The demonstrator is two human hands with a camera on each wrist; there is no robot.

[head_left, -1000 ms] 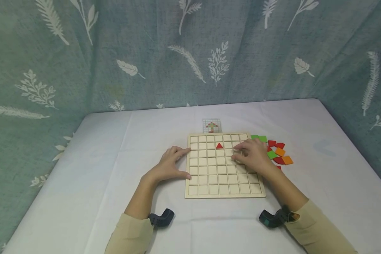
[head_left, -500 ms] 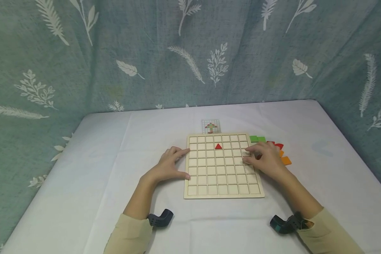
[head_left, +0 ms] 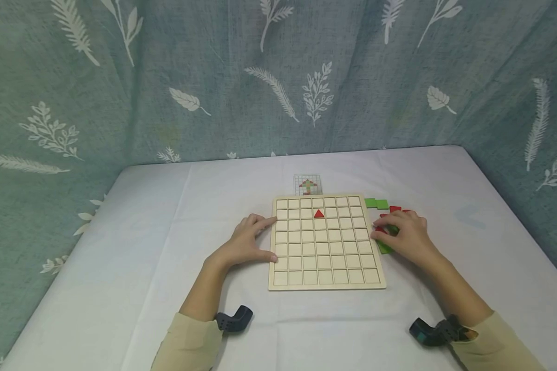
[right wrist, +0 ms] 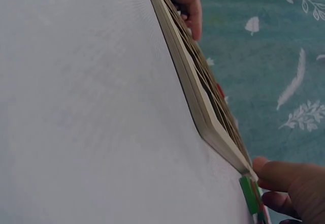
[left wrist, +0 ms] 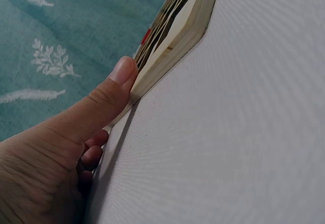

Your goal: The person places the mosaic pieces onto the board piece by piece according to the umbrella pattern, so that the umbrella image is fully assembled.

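A pale wooden grid board [head_left: 322,263] lies flat on the white cloth, with one red triangle [head_left: 318,214] in a cell of its upper part. My left hand [head_left: 248,239] rests at the board's left edge, index finger and thumb spread apart and touching it; in the left wrist view the thumb [left wrist: 104,102] presses the rim. Just off the board's right edge, my right hand [head_left: 410,234] is over a pile of flat pieces, a gap between thumb and index finger. Below it show a green piece [head_left: 384,248] and red ones, the rest hidden by the hand.
Two green squares [head_left: 376,204] and a red piece [head_left: 395,208] lie beside the board's upper right corner. Behind the board is a small gridded pattern card [head_left: 308,184] with a red, green and orange figure. A leaf-print curtain [head_left: 278,77] hangs behind the table.
My right hand has moved right, from over the board's right columns to the loose pieces, which it now partly covers. The left hand and red triangle have stayed put.
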